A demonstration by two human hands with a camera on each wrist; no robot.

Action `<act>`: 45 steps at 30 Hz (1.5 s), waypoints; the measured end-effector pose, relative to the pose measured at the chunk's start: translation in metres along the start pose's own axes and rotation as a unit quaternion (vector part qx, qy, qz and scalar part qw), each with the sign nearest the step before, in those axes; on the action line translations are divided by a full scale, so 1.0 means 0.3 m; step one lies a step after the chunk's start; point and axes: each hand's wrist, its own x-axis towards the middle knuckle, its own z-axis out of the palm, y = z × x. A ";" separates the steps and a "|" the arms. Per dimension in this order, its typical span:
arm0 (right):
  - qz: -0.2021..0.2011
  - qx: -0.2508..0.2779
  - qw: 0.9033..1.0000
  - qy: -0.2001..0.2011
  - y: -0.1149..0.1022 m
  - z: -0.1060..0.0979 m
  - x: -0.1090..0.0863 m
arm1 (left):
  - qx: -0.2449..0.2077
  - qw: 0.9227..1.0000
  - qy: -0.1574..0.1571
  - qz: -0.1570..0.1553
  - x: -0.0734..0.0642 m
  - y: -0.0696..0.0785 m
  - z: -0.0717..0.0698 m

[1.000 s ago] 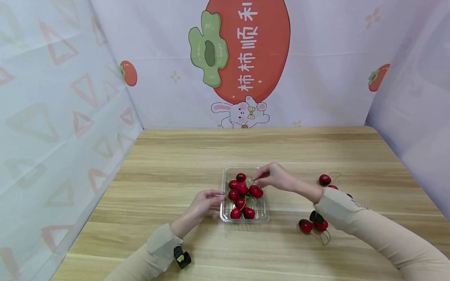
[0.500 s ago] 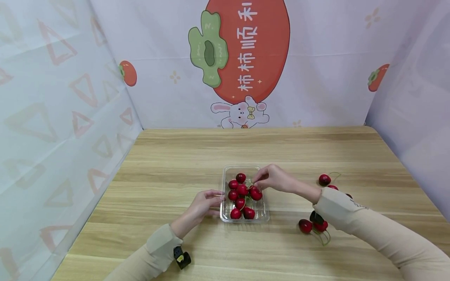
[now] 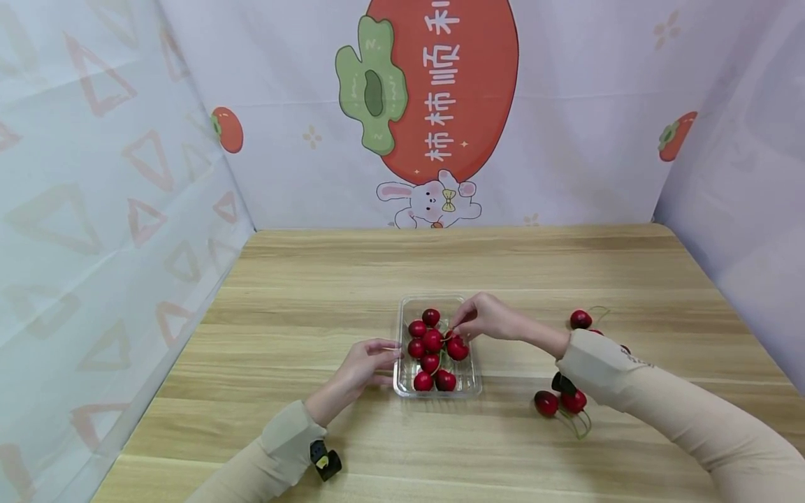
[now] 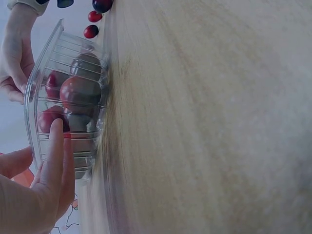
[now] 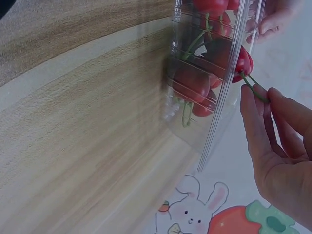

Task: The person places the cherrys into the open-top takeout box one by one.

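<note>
A clear plastic box stands on the table with several red cherries inside it. My right hand is over the box's right edge. In the right wrist view its thumb and fingertips pinch the green stems of dark red cherries, which hang at rim level. How many cherries hang there I cannot tell. At the box's left side is my left hand. Its fingers lie nearly straight against the outer wall in the left wrist view, with the thumb beside the rim.
Right of the box, two cherries with long stems lie on the wooden table. More cherries lie farther back, partly hidden by the right sleeve. A printed cloth stands behind the table.
The cherries under my right hand have turned and shifted slightly within the box opening. The right hand has barely moved. My left hand stays at the box's side.
</note>
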 end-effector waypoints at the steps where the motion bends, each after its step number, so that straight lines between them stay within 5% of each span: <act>1: -0.001 -0.001 1.000 -0.002 -0.001 -0.001 0.001 | 0.001 1.000 0.000 0.000 0.000 0.001 0.000; 22: 0.009 -0.022 0.999 -0.023 0.007 -0.017 0.001 | -0.001 1.000 0.000 -0.002 -0.004 0.009 0.001; 38: -0.044 -0.065 0.996 -0.029 0.010 -0.028 -0.014 | 0.001 1.000 -0.001 0.000 -0.005 0.008 -0.001; 45: -0.035 -0.066 0.997 -0.017 0.005 -0.049 -0.037 | -0.001 1.000 -0.001 -0.002 -0.007 0.009 0.000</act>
